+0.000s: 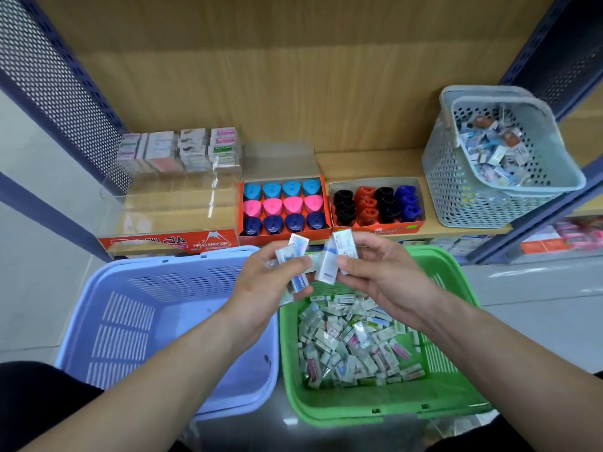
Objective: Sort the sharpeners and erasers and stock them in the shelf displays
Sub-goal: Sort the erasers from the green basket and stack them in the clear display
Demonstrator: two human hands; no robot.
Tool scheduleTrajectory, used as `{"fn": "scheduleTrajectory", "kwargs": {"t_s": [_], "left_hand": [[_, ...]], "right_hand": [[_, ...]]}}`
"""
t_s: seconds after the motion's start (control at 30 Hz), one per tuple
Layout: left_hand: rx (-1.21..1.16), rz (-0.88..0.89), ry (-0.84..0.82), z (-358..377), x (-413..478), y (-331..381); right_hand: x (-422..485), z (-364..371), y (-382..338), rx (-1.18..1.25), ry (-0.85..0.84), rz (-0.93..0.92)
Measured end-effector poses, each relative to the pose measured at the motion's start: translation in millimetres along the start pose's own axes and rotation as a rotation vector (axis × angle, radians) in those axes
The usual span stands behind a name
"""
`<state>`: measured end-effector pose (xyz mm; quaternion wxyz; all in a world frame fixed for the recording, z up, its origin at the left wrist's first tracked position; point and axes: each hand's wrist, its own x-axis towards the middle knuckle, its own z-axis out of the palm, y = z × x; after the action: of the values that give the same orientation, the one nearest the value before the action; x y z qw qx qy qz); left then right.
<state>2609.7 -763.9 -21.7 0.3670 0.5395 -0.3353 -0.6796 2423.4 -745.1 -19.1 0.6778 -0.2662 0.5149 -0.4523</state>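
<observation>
1. Background: a wood-backed shelf (368,164) between dark blue perforated metal uprights. There is pale floor to either side, and more stock shows blurred on a lower level at right.
2. Shelf, left: a clear display case (176,203) with an orange "HARD ERASER" front. The boxed erasers (182,148) are stacked only along its back.
3. Shelf, centre: an orange tray of triangular sharpeners (284,207) in rows of light blue, pink and navy. Just beside it on the right is a second orange tray of round sharpeners (375,203) in black, red and blue.
4. Shelf, right: a grey perforated basket (456,197) sits tilted and holds mixed small packets.
5. Floor, below the shelf edge: a blue basket (124,314) at left and a green basket (326,409) at right, side by side. A loose pile of wrapped erasers (352,340) covers the green basket's bottom.
6. Both bare forearms enter from the lower corners and converge at frame centre. The hands meet above the seam between the two baskets, just below the shelf front.
7. Left hand (264,288): the back faces the camera and the fingers are curled round a small bunch of erasers (293,252). The thumb presses across them, and one packet sticks up past it.
8. Right hand (381,272): the thumb and curled fingers pinch two or three upright erasers (339,252).
9. The two held bunches are almost touching; I cannot tell whether they actually meet.
</observation>
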Motion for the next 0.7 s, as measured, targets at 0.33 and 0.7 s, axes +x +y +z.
{"fn": "scheduleTrajectory", "kwargs": {"t_s": [0.33, 0.7], "left_hand": [[0.116, 0.006, 0.000, -7, 18, -7], [0.074, -0.013, 0.003, -22, 23, 4]], "right_hand": [[17, 9, 8, -0.131, -0.043, 0.020], [21, 10, 6, -0.123, 0.043, 0.043]]}}
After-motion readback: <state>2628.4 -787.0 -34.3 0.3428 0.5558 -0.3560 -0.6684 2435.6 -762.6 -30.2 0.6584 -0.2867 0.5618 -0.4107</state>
